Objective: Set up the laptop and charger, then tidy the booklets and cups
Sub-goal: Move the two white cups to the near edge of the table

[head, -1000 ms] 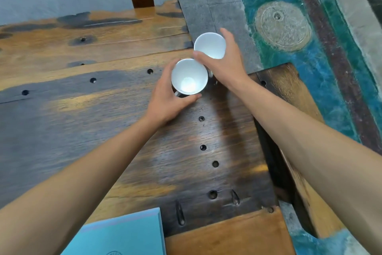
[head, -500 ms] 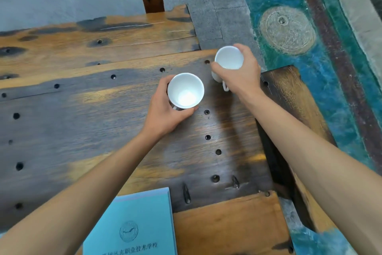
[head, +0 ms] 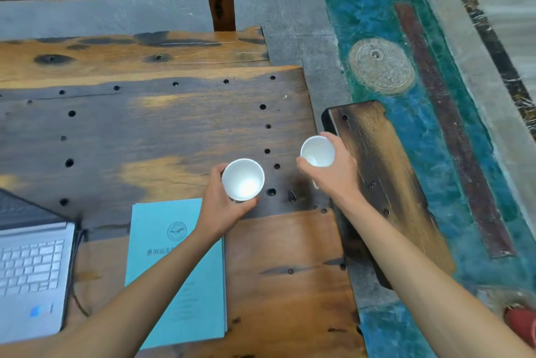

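Carrying: two white cups come back from the far right corner of the counter (head: 162, 131) toward its near edge, one in each hand.
Laptop (head: 32, 270): open at the near left edge, with a dark cable (head: 76, 270) running down beside its right side; where the cable ends is not visible.
Booklet (head: 185, 285): pale blue, flat on the counter just right of the laptop, partly under the left forearm.
Left hand (head: 220, 209): curled round the left cup (head: 243, 179), which a second ago sat touching the other and is now apart from it, above the booklet's far right corner.
Right hand (head: 333, 175): wrapped round the right cup (head: 317, 151), near the counter's right edge.
Meaning: laptop and booklet look settled; judging by this, only setting the cups down remains.
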The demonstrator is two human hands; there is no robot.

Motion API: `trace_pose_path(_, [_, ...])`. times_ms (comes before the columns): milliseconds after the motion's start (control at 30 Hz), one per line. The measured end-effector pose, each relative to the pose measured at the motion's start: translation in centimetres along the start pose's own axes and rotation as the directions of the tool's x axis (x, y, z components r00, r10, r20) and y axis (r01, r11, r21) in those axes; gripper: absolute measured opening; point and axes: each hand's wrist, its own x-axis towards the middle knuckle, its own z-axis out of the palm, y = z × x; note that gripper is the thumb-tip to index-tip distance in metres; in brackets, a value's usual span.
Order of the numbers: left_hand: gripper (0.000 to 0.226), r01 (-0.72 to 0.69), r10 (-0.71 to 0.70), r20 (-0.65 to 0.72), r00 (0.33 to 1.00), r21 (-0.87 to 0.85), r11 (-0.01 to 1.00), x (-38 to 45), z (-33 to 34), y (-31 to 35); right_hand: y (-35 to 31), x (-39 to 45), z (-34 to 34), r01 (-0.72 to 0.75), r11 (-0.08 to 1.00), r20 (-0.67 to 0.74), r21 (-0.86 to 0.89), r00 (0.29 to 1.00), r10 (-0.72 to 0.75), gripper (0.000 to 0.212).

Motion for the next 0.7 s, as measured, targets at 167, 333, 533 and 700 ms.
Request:
trace_pose_path(167, [0.079, 0.108, -0.107, -0.046, 0.993, 0.014, 0.994, -4.9, 2.2, -1.0, 4.0, -5.9, -1.1, -0.003, 0.999, 0.037, -0.037, 0.999, 0.004, 0.075])
trace_pose_path(333, [0.082, 0.171, -0.169, -0.050, 0.984, 0.037, 0.985, -8.2, 5.0, -2.2, 8.1, -10.2, -1.1, -0.060, 0.993, 0.104, -0.097, 0.992, 0.070, 0.079])
trace_pose_path(533, [0.082, 0.202, -0.200, -0.085, 0.976, 0.016, 0.979, -10.5, 7.5, -3.5, 10.6, -12.5, -0.6, -0.049, 0.993, 0.168, -0.110, 0.984, 0.067, 0.073])
trace_pose_path(700, [0.082, 0.220, -0.221, -0.106, 0.970, -0.024, 0.975, -11.3, 8.4, -4.3, 11.0, -13.1, 0.0, -0.035, 0.993, 0.187, -0.108, 0.981, 0.055, 0.072])
